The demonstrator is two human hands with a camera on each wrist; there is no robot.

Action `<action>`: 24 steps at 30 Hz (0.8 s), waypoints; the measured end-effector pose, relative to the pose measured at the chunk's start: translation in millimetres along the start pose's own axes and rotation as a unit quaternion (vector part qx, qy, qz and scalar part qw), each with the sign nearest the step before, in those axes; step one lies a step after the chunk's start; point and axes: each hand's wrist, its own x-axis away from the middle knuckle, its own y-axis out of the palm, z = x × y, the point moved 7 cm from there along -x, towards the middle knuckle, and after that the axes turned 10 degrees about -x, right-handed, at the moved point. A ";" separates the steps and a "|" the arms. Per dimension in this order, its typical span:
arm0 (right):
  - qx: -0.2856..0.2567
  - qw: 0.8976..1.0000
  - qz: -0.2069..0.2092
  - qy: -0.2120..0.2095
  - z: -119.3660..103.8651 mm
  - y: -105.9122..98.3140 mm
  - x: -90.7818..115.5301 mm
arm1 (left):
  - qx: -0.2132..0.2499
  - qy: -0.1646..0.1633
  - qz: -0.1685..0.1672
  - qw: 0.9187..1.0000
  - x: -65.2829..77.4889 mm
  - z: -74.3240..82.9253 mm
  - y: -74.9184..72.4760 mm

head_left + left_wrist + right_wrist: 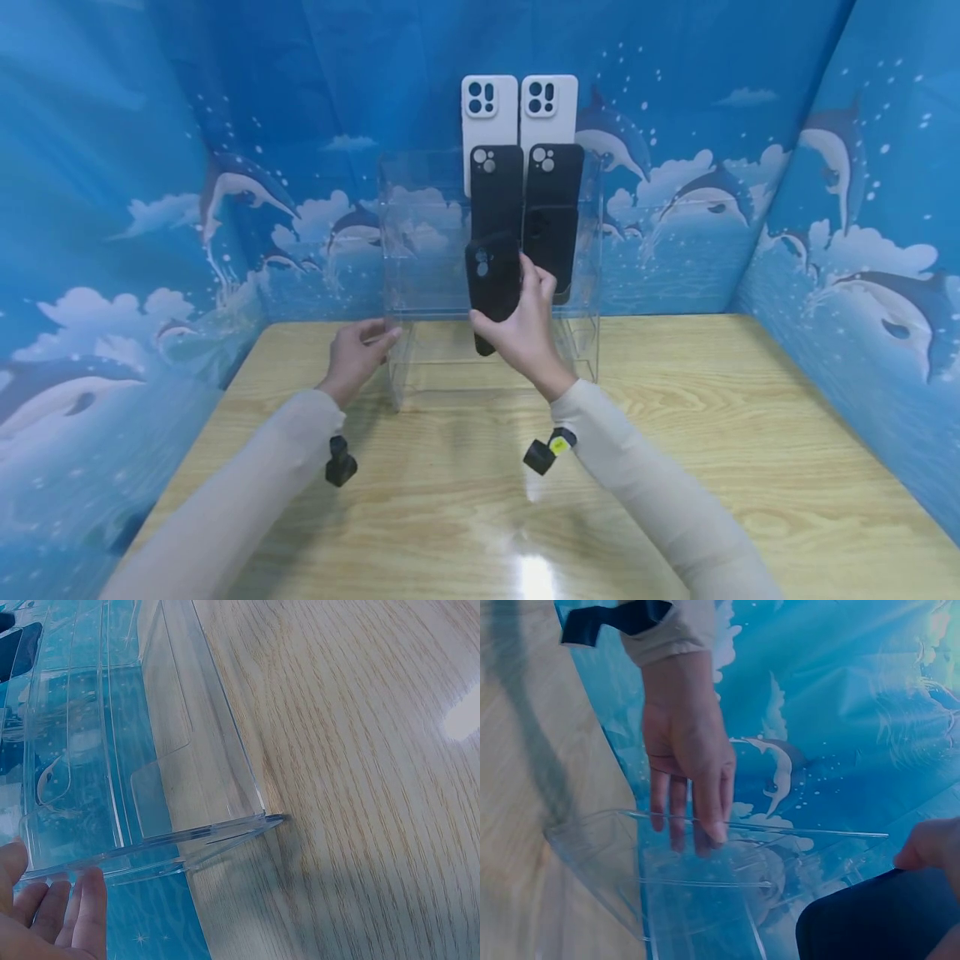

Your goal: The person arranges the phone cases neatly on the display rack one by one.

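Observation:
My right hand (528, 321) grips a black phone case (495, 279) by its side edges, thumb on one side and fingers on the other. The case is upright, its camera cutouts at the upper left, and overlaps a black case (497, 187) standing behind it on the clear acrylic display stand (423, 283). In the right wrist view only a corner of the held case (885, 922) shows. My left hand (360, 354) pinches the stand's left side panel; in the left wrist view its thumb and fingers (91, 907) lie on either side of the panel edge.
Two white phone cases (491, 125) stand side by side on the stand's top tier. Another black case (555, 175) stands at right in the row below. Wood-grain table (675, 433) lies under the stand; a blue dolphin-print backdrop (300, 125) encloses the back and sides.

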 end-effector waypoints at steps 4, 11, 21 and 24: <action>0.008 1.000 0.016 -0.006 -7.0 -0.7 -12.2 | 0.000 0.000 -0.001 1.000 -0.7 -1.3 0.4; 0.010 0.999 0.038 -0.011 -14.9 -1.0 -34.8 | 0.004 0.001 -0.006 1.000 -1.4 -3.3 -0.1; 0.007 0.995 0.100 -0.004 -20.0 -1.4 -58.7 | 0.008 0.009 -0.006 1.000 -1.8 -3.9 -0.6; 0.003 0.993 0.121 -0.010 -17.0 0.6 -60.7 | 0.007 0.010 -0.007 1.000 -1.7 -4.2 0.3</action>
